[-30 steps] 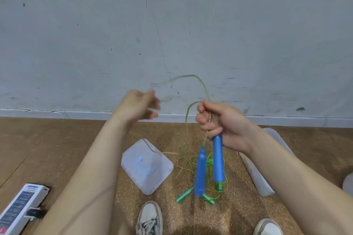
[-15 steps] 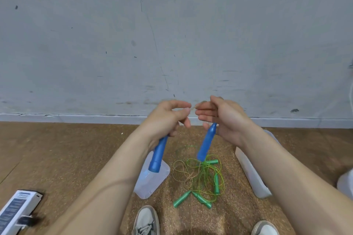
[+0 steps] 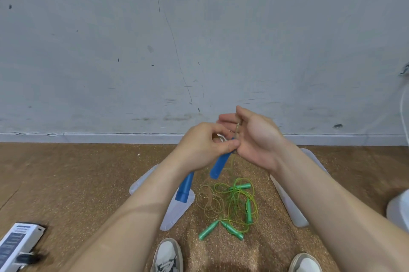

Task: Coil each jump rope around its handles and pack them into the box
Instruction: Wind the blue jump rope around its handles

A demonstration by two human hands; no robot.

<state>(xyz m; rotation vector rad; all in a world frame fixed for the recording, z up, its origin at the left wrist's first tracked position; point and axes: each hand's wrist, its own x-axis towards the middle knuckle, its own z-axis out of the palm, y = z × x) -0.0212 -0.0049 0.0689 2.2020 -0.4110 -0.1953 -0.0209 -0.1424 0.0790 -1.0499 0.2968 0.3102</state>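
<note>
Left hand (image 3: 204, 146) clamped on blue handles (image 3: 218, 165) — right hand (image 3: 257, 139) at rope (image 3: 238, 127), grip unclear

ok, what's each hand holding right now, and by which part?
The left hand grips both blue handles at their top ends, bodies hanging down. The right hand has the rope running between thumb and fingers; firm grip cannot be told.

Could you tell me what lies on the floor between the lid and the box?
In the head view, tangled green ropes lie between lid and box.
</note>
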